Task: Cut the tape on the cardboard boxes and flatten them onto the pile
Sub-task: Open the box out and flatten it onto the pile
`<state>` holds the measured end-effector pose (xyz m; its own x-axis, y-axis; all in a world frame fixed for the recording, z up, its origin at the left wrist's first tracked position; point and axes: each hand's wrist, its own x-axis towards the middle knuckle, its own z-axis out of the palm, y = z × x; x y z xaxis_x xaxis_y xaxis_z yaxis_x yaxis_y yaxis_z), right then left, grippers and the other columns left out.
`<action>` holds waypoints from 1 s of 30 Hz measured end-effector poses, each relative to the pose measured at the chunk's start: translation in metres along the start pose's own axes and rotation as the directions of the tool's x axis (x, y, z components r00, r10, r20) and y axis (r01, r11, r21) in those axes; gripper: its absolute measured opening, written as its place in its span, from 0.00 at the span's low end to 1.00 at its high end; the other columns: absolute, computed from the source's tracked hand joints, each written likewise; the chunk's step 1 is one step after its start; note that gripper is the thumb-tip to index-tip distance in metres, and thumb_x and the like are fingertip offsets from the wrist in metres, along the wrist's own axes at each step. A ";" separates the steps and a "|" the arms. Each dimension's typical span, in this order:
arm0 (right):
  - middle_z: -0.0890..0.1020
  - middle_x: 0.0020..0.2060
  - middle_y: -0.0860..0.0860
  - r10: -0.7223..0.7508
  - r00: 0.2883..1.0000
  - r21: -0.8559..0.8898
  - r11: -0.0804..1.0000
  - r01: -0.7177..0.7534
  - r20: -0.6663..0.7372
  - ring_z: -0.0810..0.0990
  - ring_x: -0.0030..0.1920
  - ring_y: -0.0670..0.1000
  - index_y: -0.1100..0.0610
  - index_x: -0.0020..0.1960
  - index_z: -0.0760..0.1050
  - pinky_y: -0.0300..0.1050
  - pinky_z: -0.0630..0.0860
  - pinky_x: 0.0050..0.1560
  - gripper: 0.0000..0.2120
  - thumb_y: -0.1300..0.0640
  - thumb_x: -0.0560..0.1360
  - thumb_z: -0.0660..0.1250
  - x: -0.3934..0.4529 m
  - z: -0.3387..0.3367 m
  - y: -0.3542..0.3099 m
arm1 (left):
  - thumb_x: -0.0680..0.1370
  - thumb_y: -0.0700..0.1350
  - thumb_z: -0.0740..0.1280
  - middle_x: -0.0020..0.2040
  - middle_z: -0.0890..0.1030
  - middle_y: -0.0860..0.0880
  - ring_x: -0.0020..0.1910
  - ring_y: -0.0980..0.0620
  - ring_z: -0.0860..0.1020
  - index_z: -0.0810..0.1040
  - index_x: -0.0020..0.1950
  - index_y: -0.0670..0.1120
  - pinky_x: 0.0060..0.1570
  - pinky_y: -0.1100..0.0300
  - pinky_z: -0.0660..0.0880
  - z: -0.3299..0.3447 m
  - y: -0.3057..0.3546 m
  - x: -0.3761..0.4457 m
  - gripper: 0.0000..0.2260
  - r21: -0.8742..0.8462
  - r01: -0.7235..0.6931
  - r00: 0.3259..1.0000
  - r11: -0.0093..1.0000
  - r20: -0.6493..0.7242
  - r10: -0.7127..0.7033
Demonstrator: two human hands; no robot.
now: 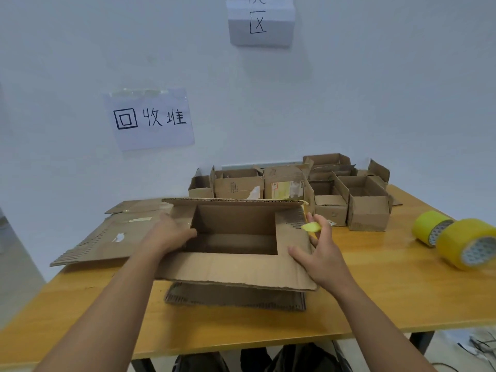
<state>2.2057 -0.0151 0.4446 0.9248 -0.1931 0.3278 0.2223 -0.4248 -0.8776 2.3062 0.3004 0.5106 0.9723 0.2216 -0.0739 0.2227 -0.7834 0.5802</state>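
An open brown cardboard box (pixel 236 269) stands in the middle of the wooden table (pixel 375 291), its top flaps spread outward. My left hand (pixel 169 234) lies on the left flap, and its fingertips curl over the edge of the opening. My right hand (pixel 322 253) is at the box's right flap with the thumb resting on the cardboard. Its fingers pinch a crumpled piece of yellow tape (pixel 312 226). The pile of flattened cardboard (pixel 107 237) lies on the table just left of the box.
Several open small cardboard boxes (pixel 367 202) stand along the back of the table by the wall. Two rolls of yellow tape (pixel 456 237) lie at the right. A paper sign (pixel 150 119) hangs on the wall above the pile.
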 end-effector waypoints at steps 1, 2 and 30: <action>0.66 0.61 0.34 -0.024 1.000 0.014 1.000 0.024 -0.013 0.75 0.53 0.36 0.36 0.68 0.53 0.27 0.75 0.42 0.37 0.53 0.73 0.75 0.001 0.000 -0.002 | 0.73 0.58 0.72 0.47 0.77 0.48 0.44 0.50 0.76 0.59 0.76 0.43 0.38 0.56 0.72 0.001 -0.003 0.000 0.39 -0.027 -0.032 0.998 0.999 -0.056 0.030; 0.65 0.65 0.35 -0.050 0.998 0.023 0.998 0.051 -0.041 0.73 0.58 0.38 0.38 0.69 0.54 0.29 0.75 0.48 0.37 0.53 0.73 0.75 0.003 -0.001 -0.005 | 0.72 0.58 0.71 0.45 0.76 0.50 0.42 0.51 0.75 0.64 0.72 0.44 0.35 0.56 0.71 0.001 -0.004 -0.001 0.34 -0.071 -0.078 0.989 0.994 -0.133 0.068; 0.73 0.64 0.42 0.183 0.977 0.373 0.903 -0.212 0.111 0.72 0.63 0.44 0.39 0.71 0.63 0.48 0.69 0.60 0.31 0.34 0.71 0.66 0.010 0.003 0.043 | 0.76 0.32 0.62 0.71 0.69 0.46 0.64 0.45 0.73 0.56 0.77 0.51 0.48 0.59 0.71 0.083 -0.076 -0.038 0.33 -0.158 -0.415 0.869 0.896 -0.362 0.338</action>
<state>2.2252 -0.0325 0.4086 0.9784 -0.1679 0.1206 0.1201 -0.0132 -0.9927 2.2578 0.3032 0.4019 0.8942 0.1376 0.4259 -0.2151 -0.7023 0.6786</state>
